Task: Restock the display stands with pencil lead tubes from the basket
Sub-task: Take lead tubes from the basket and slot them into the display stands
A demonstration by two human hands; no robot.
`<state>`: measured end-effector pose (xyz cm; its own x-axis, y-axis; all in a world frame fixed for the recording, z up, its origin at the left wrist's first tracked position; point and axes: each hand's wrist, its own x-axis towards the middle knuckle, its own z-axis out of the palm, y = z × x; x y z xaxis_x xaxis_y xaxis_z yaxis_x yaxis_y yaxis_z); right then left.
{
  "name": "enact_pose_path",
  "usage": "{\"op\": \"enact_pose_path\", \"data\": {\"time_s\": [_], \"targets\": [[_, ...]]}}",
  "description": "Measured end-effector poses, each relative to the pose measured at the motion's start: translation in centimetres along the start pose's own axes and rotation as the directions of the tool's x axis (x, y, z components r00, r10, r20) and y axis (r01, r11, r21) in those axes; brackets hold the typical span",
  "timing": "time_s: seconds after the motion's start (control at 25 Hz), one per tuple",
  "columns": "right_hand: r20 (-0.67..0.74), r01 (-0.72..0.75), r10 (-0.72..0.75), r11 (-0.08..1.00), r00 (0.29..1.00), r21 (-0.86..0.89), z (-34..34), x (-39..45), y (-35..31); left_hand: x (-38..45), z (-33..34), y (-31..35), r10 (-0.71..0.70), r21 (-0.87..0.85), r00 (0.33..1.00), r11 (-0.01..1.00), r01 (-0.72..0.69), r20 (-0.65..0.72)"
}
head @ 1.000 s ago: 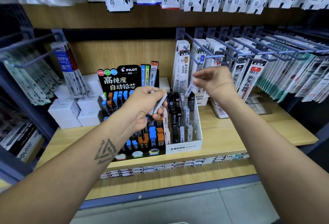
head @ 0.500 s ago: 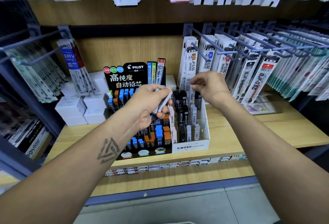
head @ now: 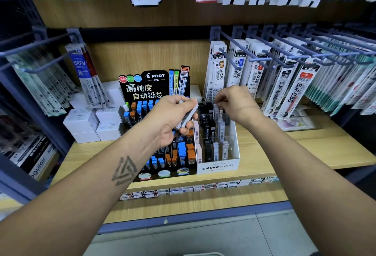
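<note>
A light wooden shelf (head: 254, 160) runs across the scene at waist height, its near lip lined with small price labels (head: 203, 187). Below it a grey-blue rail and a pale tiled floor (head: 203, 237) show. The back wall is the same light wood, with a dark strip carrying blue peg hooks (head: 284, 52).

On the shelf, left of centre, stands a black Pilot display stand (head: 162, 154) with blue and orange lead tubes in rows and a printed header card at its far side. Just to its right, touching it, stands a white Mono display stand (head: 218, 167) with clear dividers, holding black, grey and pale tubes upright.

The left hand (head: 168, 121) hovers over the Pilot stand, its fingers curled around a small bundle of grey pencil lead tubes (head: 188, 116), which tilt up toward the right. The right hand (head: 236, 103) reaches over the far part of the Mono stand, thumb and fingertips pinched together on a single grey tube (head: 216, 109) that stands upright in a far compartment.

White boxes (head: 91, 121) are stacked on the shelf to the far left. Refill packs (head: 284, 85) hang from the hooks on the right, and more hang at the left and along the top edge.
</note>
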<state>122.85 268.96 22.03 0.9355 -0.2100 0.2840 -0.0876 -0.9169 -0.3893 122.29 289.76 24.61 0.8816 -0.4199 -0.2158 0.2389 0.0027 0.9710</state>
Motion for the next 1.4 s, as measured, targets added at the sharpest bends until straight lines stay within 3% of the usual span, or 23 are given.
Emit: {"op": "enact_pose_path", "data": {"time_s": [0.4, 0.48, 0.56, 0.64, 0.68, 0.76, 0.84, 0.96, 1.08, 1.2, 1.32, 1.4], "targets": [[-0.065, 0.028, -0.030, 0.999, 0.997, -0.030, -0.2, 0.0, 0.2, 0.1, 0.0, 0.0, 0.001, 0.003, 1.000, 1.000, -0.001, -0.005], [-0.116, -0.003, 0.015, 0.995, 0.993, 0.103, -0.5, -0.3, -0.3, 0.1, 0.2, -0.3, -0.005, 0.006, 1.000, 1.000, 0.005, 0.007], [-0.060, -0.063, 0.106, 0.868, 0.993, 0.493, -1.5, -1.5, -1.5, 0.0, 0.3, -0.7, -0.023, 0.013, 0.999, 1.000, 0.023, 0.027], [0.177, -0.154, 0.020, 0.591, 0.984, 0.792, -2.8, -3.3, -2.6, -0.2, 0.6, -1.0, -0.038, 0.021, 0.998, 0.999, 0.037, 0.043], [0.274, -0.200, -0.064, 0.530, 0.960, 0.824, -3.2, -4.1, -2.9, -0.3, 0.7, -1.2, -0.039, 0.026, 0.998, 0.999, 0.037, 0.045], [0.355, -0.227, -0.149, 0.533, 0.923, 0.815, -3.3, -5.4, -3.4, -0.7, 1.2, -1.3, -0.033, 0.044, 0.999, 0.999, 0.031, 0.043], [0.364, -0.245, -0.126, 0.535, 0.923, 0.808, -3.0, -6.0, -3.5, -1.2, 1.8, -1.4, -0.027, 0.064, 0.998, 0.998, 0.024, 0.051], [0.396, -0.332, -0.062, 0.439, 0.916, 0.835, -3.2, -6.3, -3.3, -1.7, 2.0, -1.5, -0.024, 0.079, 0.998, 0.997, 0.019, 0.066], [0.371, -0.347, 0.002, 0.360, 0.929, 0.866, -4.1, -6.2, -2.4, -1.9, 1.4, -1.3, -0.033, 0.047, 0.993, 0.998, 0.028, 0.116], [0.339, -0.339, 0.062, 0.347, 0.939, 0.874, -4.5, -6.2, -2.4, -1.9, 1.0, -1.2, -0.042, 0.049, 0.986, 0.998, 0.035, 0.159], [0.368, -0.377, 0.080, 0.195, 0.926, 0.906, -3.9, -6.2, -2.7, -1.6, 1.1, -1.2, -0.008, 0.003, 0.990, 1.000, 0.007, 0.139], [0.397, -0.401, 0.059, 0.169, 0.916, 0.900, -3.4, -6.2, -3.1, -1.3, 1.4, -1.3, 0.018, -0.046, 0.995, 0.999, -0.013, 0.100]]}}
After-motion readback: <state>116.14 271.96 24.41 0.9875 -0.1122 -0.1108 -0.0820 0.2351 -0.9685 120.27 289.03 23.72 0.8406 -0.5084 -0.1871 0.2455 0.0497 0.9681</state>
